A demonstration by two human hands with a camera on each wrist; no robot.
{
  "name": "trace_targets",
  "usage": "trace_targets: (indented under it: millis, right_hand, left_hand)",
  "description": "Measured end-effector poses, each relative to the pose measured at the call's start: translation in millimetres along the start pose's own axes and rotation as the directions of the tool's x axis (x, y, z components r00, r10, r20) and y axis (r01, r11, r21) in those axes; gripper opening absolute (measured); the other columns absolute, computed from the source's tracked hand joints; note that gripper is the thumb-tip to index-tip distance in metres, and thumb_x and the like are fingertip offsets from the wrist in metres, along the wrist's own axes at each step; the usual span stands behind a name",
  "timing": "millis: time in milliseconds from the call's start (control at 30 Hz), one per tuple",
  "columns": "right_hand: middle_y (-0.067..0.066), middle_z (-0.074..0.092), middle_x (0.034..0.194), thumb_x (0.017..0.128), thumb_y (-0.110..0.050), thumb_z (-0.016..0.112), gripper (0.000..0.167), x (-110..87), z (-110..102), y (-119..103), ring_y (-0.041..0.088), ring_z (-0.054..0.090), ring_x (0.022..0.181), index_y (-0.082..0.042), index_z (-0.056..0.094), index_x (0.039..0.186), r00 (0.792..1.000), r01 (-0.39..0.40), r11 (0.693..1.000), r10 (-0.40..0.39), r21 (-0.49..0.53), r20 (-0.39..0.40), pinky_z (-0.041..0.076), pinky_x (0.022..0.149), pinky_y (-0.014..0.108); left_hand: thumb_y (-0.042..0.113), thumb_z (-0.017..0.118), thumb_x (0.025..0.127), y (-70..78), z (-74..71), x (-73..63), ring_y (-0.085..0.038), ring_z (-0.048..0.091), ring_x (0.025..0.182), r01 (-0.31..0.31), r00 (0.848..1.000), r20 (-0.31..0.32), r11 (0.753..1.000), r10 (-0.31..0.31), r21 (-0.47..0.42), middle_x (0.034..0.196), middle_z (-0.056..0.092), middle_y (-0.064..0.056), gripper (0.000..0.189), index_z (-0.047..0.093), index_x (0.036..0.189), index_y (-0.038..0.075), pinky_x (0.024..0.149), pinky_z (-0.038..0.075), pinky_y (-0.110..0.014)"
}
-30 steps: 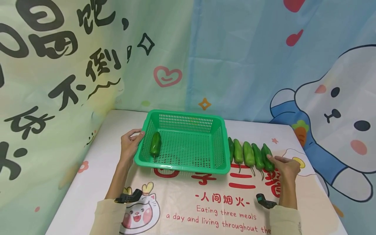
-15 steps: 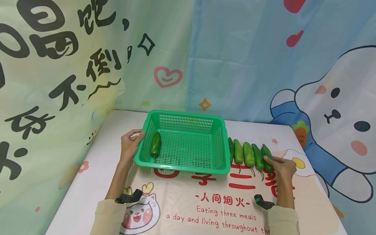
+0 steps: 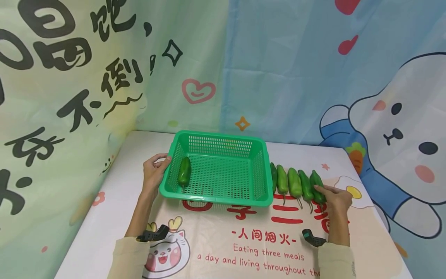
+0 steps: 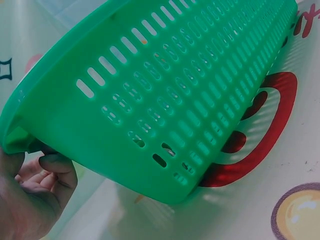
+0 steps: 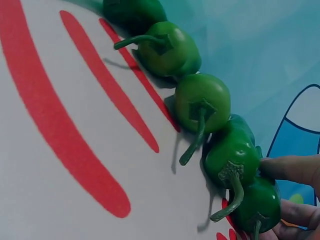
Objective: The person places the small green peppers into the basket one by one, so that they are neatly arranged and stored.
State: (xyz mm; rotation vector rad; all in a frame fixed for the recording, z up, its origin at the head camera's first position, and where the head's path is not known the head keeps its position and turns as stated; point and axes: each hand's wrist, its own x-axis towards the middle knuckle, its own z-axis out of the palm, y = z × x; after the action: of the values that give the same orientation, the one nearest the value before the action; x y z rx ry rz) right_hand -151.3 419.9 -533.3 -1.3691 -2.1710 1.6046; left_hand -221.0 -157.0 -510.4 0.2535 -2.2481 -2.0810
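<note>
The left hand (image 3: 153,170) grips the left rim of the green basket (image 3: 223,201), thumb over the edge and fingers curled under it. This looks like a bracing hold to keep the light basket from sliding on the tablecloth (image 3: 104,232). In the left wrist view the fingers (image 4: 55,167) tuck beneath the rim and the basket wall looms above them.

One pepper in the basket (image 3: 184,171) lies against the left wall. Its long axis runs front to back, with the stem toward the person.

The right hand (image 3: 336,198) rests on the end pepper (image 3: 317,186), the rightmost of a row of peppers (image 3: 294,183) just right of the basket. Thumb and fingers close around its near end. In the right wrist view the fingertips (image 5: 287,167) pinch that pepper (image 5: 257,202), with fingers on both sides, so the hand is narrow and holding it. The pepper is not lifted and lies on the cloth, touching its neighbour.

The row is packed side by side and parallel. Each pepper has its long axis pointing away from the person, with the stem near and the tip far. The held pepper tilts slightly left at its far tip. Taking it at the stem end probably keeps the fingers clear of the neighbour.

Cartoon-print backdrops (image 3: 313,77) hang behind the table.
</note>
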Motion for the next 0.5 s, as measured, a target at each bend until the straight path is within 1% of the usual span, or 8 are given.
trace_targets:
  millis: [100, 167, 233, 300, 367, 400, 433, 500]
  right_hand:
    - [0.021, 0.042, 0.173, 0.100, -0.034, 0.080, 0.066, 0.4, -3, 0, 0.033, 0.039, 0.156, -0.002, 0.059, 0.153, 0.999, -0.034, 0.999, 0.033, 0.021, 0.012, 0.036, 0.133, 0.044]
    - [0.019, 0.044, 0.172, 0.098, -0.036, 0.082, 0.067, 0.6, -4, 0, 0.030, 0.041, 0.153, -0.003, 0.059, 0.152, 0.998, -0.058, 0.997, 0.058, 0.043, 0.015, 0.036, 0.133, 0.042]
    - [0.014, 0.052, 0.164, 0.096, -0.037, 0.085, 0.069, 1.0, -6, 1, 0.024, 0.045, 0.146, -0.005, 0.060, 0.152, 0.996, -0.086, 0.994, 0.084, 0.072, 0.025, 0.038, 0.132, 0.040]
    - [0.006, 0.060, 0.148, 0.094, -0.039, 0.087, 0.073, 1.9, -7, 2, 0.017, 0.049, 0.134, -0.007, 0.060, 0.154, 0.992, -0.121, 0.988, 0.118, 0.101, 0.034, 0.040, 0.130, 0.036]
    - [-0.002, 0.061, 0.134, 0.092, -0.039, 0.089, 0.078, 3.5, -8, 2, 0.012, 0.051, 0.123, -0.009, 0.059, 0.156, 0.988, -0.154, 0.979, 0.149, 0.132, 0.048, 0.043, 0.128, 0.033]
    - [-0.004, 0.061, 0.130, 0.091, -0.041, 0.090, 0.081, 4.5, -9, 2, 0.011, 0.051, 0.119, -0.010, 0.057, 0.158, 0.985, -0.168, 0.976, 0.162, 0.137, 0.057, 0.043, 0.128, 0.033]
    - [-0.004, 0.060, 0.128, 0.091, -0.042, 0.090, 0.084, 5.3, -10, 2, 0.010, 0.051, 0.117, -0.010, 0.055, 0.160, 0.983, -0.182, 0.974, 0.174, 0.138, 0.064, 0.044, 0.127, 0.033]
    - [-0.002, 0.059, 0.131, 0.091, -0.044, 0.090, 0.091, 6.5, -12, 0, 0.012, 0.050, 0.115, -0.009, 0.049, 0.164, 0.979, -0.198, 0.969, 0.187, 0.145, 0.085, 0.043, 0.128, 0.034]
  left_hand:
    - [0.027, 0.069, 0.109, -0.3, 0.3, -0.1, -0.006, 0.076, 0.071, -0.001, 1.000, 0.001, 1.000, 0.001, -0.005, 0.093, 0.083, -0.003, 0.040, 0.069, 0.136, -0.003, 0.065, 0.062, -0.020]
    - [0.027, 0.069, 0.109, -0.2, 0.6, -0.3, -0.006, 0.076, 0.071, -0.002, 1.000, 0.004, 1.000, 0.002, -0.007, 0.093, 0.084, -0.003, 0.040, 0.069, 0.136, -0.003, 0.065, 0.062, -0.020]
    - [0.027, 0.069, 0.109, 0.5, 0.5, -0.9, -0.006, 0.077, 0.072, -0.002, 1.000, 0.008, 1.000, 0.002, -0.010, 0.094, 0.084, -0.005, 0.040, 0.069, 0.136, -0.003, 0.065, 0.062, -0.020]
    - [0.026, 0.069, 0.109, 0.9, 0.4, -1.2, -0.007, 0.077, 0.073, -0.001, 1.000, 0.010, 1.000, 0.001, -0.011, 0.095, 0.084, -0.006, 0.040, 0.068, 0.137, -0.003, 0.066, 0.062, -0.020]
    - [0.027, 0.069, 0.109, 0.9, 0.3, -1.3, -0.008, 0.078, 0.074, -0.001, 1.000, 0.010, 1.000, 0.001, -0.011, 0.096, 0.084, -0.006, 0.041, 0.068, 0.137, -0.003, 0.066, 0.062, -0.020]
    - [0.027, 0.069, 0.109, 0.9, 0.2, -1.2, -0.008, 0.078, 0.074, -0.001, 1.000, 0.008, 1.000, 0.001, -0.010, 0.096, 0.084, -0.006, 0.041, 0.068, 0.137, -0.003, 0.066, 0.062, -0.020]
    - [0.027, 0.069, 0.110, 0.7, 0.3, -1.1, -0.008, 0.078, 0.074, -0.002, 1.000, 0.006, 1.000, 0.002, -0.010, 0.095, 0.084, -0.006, 0.040, 0.069, 0.137, -0.003, 0.066, 0.062, -0.020]
    - [0.027, 0.069, 0.110, 0.4, 0.4, -0.7, -0.008, 0.077, 0.073, -0.005, 1.000, 0.002, 1.000, 0.005, -0.012, 0.093, 0.083, -0.004, 0.039, 0.069, 0.136, -0.003, 0.065, 0.062, -0.020]
